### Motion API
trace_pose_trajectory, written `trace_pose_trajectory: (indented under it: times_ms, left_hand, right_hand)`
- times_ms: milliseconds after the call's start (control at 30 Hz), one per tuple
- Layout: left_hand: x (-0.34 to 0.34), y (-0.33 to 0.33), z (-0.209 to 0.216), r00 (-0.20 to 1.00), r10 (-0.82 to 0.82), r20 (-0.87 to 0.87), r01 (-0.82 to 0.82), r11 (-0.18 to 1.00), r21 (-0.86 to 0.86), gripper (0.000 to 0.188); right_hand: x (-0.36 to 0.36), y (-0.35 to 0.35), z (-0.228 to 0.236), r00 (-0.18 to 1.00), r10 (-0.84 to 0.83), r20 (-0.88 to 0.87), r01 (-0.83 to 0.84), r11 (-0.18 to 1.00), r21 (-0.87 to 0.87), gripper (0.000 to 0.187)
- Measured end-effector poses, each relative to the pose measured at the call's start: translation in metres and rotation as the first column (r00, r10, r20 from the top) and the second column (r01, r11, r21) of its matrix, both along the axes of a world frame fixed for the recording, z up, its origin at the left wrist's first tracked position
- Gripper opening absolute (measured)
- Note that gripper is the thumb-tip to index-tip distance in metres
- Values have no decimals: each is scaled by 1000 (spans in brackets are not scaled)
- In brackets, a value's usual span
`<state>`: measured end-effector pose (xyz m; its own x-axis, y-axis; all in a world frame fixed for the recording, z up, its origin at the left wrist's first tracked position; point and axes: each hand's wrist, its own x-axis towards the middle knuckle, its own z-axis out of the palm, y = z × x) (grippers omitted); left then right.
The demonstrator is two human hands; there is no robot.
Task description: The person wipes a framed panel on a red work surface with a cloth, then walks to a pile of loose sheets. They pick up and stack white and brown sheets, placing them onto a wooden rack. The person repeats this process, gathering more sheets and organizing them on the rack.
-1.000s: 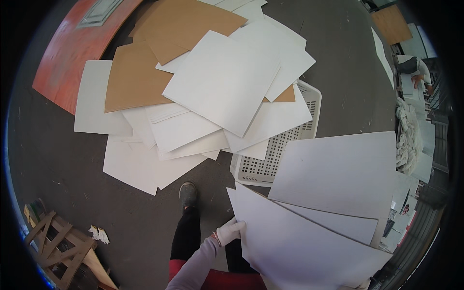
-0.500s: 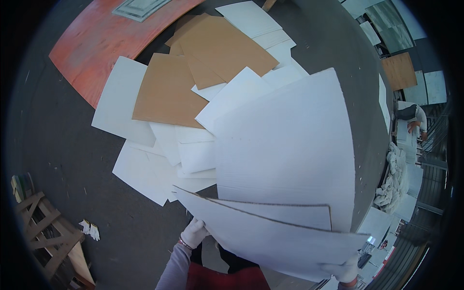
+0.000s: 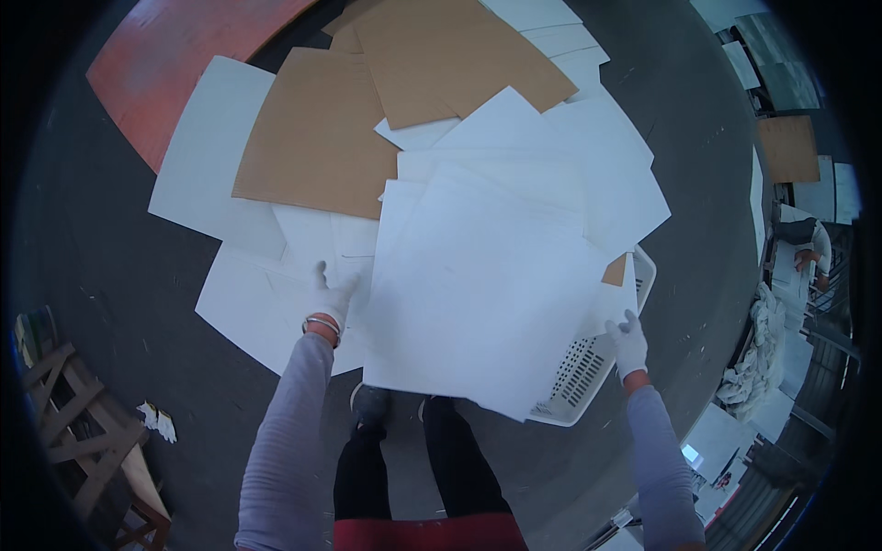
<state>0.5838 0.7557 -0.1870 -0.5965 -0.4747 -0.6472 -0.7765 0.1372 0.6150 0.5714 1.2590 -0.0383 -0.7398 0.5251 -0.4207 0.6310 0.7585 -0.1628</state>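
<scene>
A large white cardboard sheet [image 3: 478,294] lies on top of an untidy pile of sheets in front of my feet. My left hand [image 3: 334,298], in a white glove with a band at the wrist, is just left of that sheet, fingers apart and holding nothing. On the other side, my gloved right hand [image 3: 629,343] is spread beside the sheet's right edge, over the rim of a white perforated plastic basket [image 3: 581,376]. The sheets hide most of the basket. Brown cardboard sheets [image 3: 317,138] lie at the far side of the pile among more white ones.
A red board [image 3: 184,69] stands at the far left. Wooden framework [image 3: 87,432] and a pair of gloves [image 3: 157,421] are on the floor at left. At the right are a crumpled white cloth heap [image 3: 753,349] and another person [image 3: 813,248] bending at work.
The white sheets that both hands were holding up now lie flat on the pile. Both hands have let go and moved forward, and the basket under the right side has come into view.
</scene>
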Motion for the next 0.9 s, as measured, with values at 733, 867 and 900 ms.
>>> trace_pose_trajectory:
  times_ms: [733,867,900]
  left_hand:
    - [-8,65,-81,990,139,-24,-126,948,292,101]
    - [-27,64,-69,916,338,216,-392,866,309,108]
    - [-30,53,-68,930,312,196,-364,859,360,108]
  right_hand:
    - [-25,49,-106,950,88,298,132,755,-643,73]
    - [-1,72,-131,959,274,-76,-284,899,-333,74]
    - [-19,36,-107,993,-102,53,114,899,-422,73]
